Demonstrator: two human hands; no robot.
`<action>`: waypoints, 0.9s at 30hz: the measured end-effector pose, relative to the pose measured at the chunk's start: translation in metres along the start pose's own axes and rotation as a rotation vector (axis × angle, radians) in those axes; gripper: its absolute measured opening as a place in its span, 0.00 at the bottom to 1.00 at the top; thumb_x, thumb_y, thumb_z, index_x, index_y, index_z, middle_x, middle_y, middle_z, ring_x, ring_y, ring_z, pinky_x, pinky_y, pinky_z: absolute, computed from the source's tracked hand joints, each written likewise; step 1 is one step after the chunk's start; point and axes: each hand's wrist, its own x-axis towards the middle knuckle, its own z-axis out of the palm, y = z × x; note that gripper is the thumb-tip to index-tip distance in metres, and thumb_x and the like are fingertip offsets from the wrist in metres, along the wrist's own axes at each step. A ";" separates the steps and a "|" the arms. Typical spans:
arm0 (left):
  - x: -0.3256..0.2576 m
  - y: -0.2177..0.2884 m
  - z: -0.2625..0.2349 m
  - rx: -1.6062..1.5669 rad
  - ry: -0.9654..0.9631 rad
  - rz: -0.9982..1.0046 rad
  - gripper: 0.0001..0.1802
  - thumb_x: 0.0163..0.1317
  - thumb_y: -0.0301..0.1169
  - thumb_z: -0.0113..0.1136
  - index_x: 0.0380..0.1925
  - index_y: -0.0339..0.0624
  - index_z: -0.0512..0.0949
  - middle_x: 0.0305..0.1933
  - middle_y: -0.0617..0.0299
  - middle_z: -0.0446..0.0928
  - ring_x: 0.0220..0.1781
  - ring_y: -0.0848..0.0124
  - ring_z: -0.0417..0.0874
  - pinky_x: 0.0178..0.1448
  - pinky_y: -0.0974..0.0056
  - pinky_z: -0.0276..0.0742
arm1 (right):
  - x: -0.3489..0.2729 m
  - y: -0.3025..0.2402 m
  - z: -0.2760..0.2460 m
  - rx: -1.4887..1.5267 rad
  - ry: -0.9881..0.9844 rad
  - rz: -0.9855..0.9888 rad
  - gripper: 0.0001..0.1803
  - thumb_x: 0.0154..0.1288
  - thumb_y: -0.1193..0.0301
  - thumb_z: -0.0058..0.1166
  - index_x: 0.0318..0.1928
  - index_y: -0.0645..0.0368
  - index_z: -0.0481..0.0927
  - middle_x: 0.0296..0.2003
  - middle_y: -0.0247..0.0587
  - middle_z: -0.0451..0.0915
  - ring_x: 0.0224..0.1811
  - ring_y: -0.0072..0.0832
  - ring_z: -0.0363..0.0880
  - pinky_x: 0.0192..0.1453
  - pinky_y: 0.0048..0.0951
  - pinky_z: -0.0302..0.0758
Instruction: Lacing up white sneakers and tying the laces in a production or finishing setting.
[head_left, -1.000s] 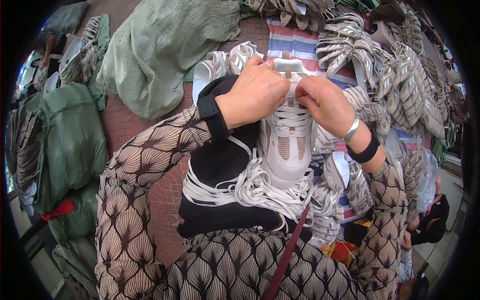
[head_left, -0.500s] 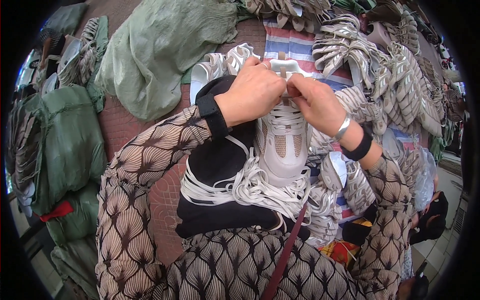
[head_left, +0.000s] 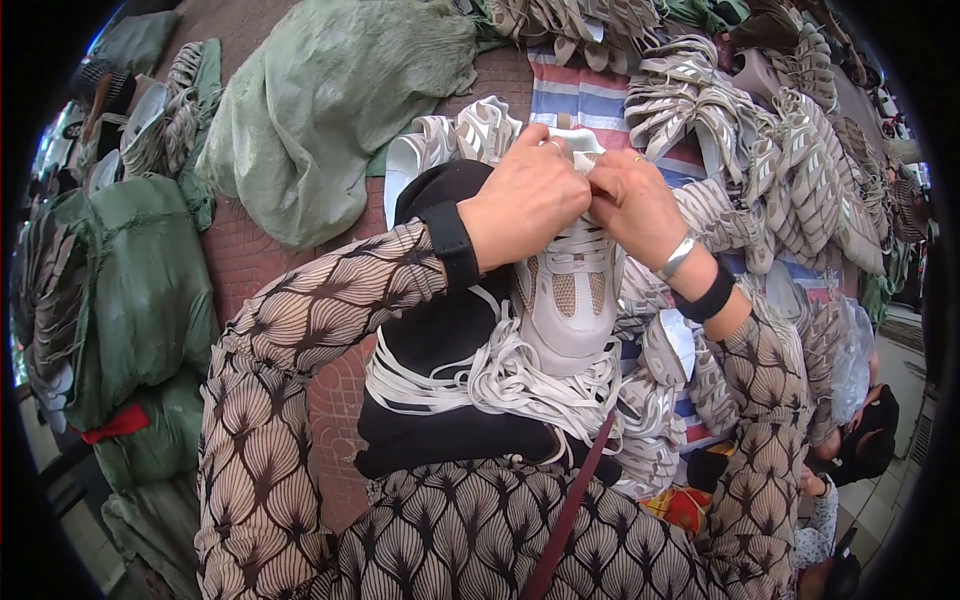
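A white and beige sneaker rests on my black-clad lap, its toe pointing toward me. White laces cross its front below my fingers. My left hand is closed in a pinch over the upper end of the lacing, on the shoelace; its own knuckles hide much of the grip. Close against it, my right hand pinches the lace at the right side of the shoe's opening. A tangled bundle of loose white shoelaces lies across my lap, beside and in front of the toe.
Strung bunches of similar shoes cover a striped sheet at the right and far side. Far left lies a pale green sack, with darker green bundles at the left edge. A person sits at the right.
My left hand has moved right and slightly down, closer to my right hand. The right hand has shifted slightly; both stay closed at the top of the lacing.
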 end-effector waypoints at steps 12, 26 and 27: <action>-0.001 0.011 -0.012 0.121 0.003 0.107 0.03 0.49 0.26 0.55 0.24 0.39 0.74 0.30 0.57 0.77 0.45 0.63 0.77 0.64 0.55 0.63 | -0.020 0.009 0.002 0.168 0.120 -0.013 0.04 0.53 0.77 0.58 0.32 0.60 0.79 0.39 0.40 0.76 0.43 0.38 0.74 0.48 0.34 0.71; -0.025 -0.013 0.003 -0.468 0.038 -0.302 0.07 0.48 0.36 0.65 0.22 0.47 0.81 0.49 0.56 0.74 0.58 0.55 0.69 0.64 0.48 0.57 | -0.083 -0.025 0.044 0.752 0.532 0.414 0.06 0.63 0.81 0.53 0.40 0.63 0.76 0.45 0.34 0.70 0.34 0.14 0.71 0.37 0.16 0.70; -0.025 -0.015 0.000 -0.474 0.035 -0.294 0.07 0.48 0.36 0.65 0.22 0.47 0.81 0.49 0.56 0.74 0.58 0.55 0.69 0.64 0.48 0.57 | -0.086 -0.024 0.046 0.743 0.556 0.429 0.07 0.62 0.81 0.53 0.41 0.64 0.75 0.46 0.35 0.69 0.32 0.14 0.71 0.34 0.16 0.70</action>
